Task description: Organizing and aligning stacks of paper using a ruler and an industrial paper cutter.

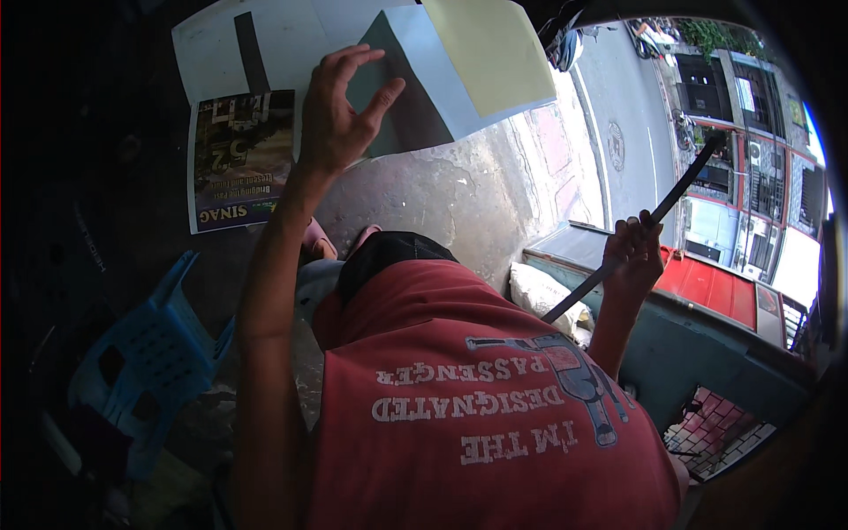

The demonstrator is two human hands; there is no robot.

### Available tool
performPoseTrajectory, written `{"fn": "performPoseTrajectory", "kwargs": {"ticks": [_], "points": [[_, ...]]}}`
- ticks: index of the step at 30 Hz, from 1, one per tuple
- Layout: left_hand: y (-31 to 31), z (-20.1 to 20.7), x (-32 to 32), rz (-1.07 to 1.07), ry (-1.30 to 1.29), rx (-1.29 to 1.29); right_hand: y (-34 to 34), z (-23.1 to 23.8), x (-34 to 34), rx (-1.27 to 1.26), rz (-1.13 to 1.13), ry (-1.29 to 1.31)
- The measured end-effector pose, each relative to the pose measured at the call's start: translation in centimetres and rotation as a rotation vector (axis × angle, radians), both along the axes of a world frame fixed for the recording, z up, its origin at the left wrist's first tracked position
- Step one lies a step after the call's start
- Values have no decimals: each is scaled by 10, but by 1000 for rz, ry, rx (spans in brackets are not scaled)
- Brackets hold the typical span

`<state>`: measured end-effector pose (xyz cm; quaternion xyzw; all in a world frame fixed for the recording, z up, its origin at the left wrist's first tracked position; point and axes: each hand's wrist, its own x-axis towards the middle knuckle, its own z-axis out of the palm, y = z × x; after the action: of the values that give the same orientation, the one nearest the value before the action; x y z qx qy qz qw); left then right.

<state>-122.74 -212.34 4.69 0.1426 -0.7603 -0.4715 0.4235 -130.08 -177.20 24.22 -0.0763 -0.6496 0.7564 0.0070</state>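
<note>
My left hand (340,115) is raised over the sheets at the top, fingers curved and thumb held apart, with nothing in its grasp. Beside its fingertips a pale blue sheet (433,75) stands partly folded up; whether they touch it I cannot tell. A pale yellow sheet (490,53) adjoins the blue one on the right. To the hand's left lie a white sheet (208,57) crossed by a dark strip (250,53) and a dark printed cover (243,159). My right hand (632,254) is closed round a long, thin, dark flat stick (689,177), slanting up to the right.
A blue plastic chair (163,358) stands at the lower left. On the right are a white sack (546,291) and a teal box-like counter (680,340) with a red panel (711,287) behind it. Concrete floor (442,199) lies below, with a street (609,106) beyond.
</note>
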Motion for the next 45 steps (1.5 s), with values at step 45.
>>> {"fn": "performPoseTrajectory", "kwargs": {"ticks": [45], "points": [[85, 1, -13, -99, -104, -697, -27, -189, -17, 83, 291, -48]]}}
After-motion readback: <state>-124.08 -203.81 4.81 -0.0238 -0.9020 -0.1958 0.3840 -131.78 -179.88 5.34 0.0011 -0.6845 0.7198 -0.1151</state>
